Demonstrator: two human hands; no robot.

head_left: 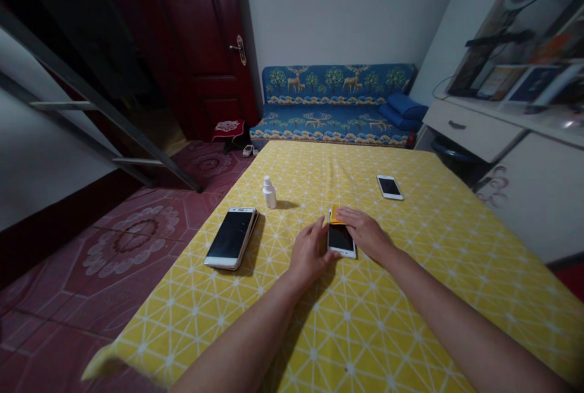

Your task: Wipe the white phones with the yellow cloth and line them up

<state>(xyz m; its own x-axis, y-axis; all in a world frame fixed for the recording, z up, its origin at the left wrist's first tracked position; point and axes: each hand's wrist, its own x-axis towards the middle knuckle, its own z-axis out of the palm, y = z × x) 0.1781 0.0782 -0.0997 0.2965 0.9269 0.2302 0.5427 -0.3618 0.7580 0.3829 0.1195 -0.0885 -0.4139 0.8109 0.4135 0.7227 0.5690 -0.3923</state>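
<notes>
A white-framed phone (pixel 341 239) lies screen-up on the yellow tablecloth (pixel 410 295) between my hands. My left hand (pixel 310 254) rests beside the phone's left edge, fingers bent and touching it. My right hand (pixel 365 232) lies along the phone's right edge, its fingers pressing a small orange cloth (pixel 336 215) onto the phone's top end. A small white dropper bottle (pixel 269 193) stands a little further back to the left.
A stack of phones (pixel 232 238) lies at the table's left side. Another white phone (pixel 389 187) lies further back on the right. Beyond the table are a blue patterned sofa (pixel 335 104), a dark red door (pixel 205 46) and white cabinets (pixel 524 156) at right.
</notes>
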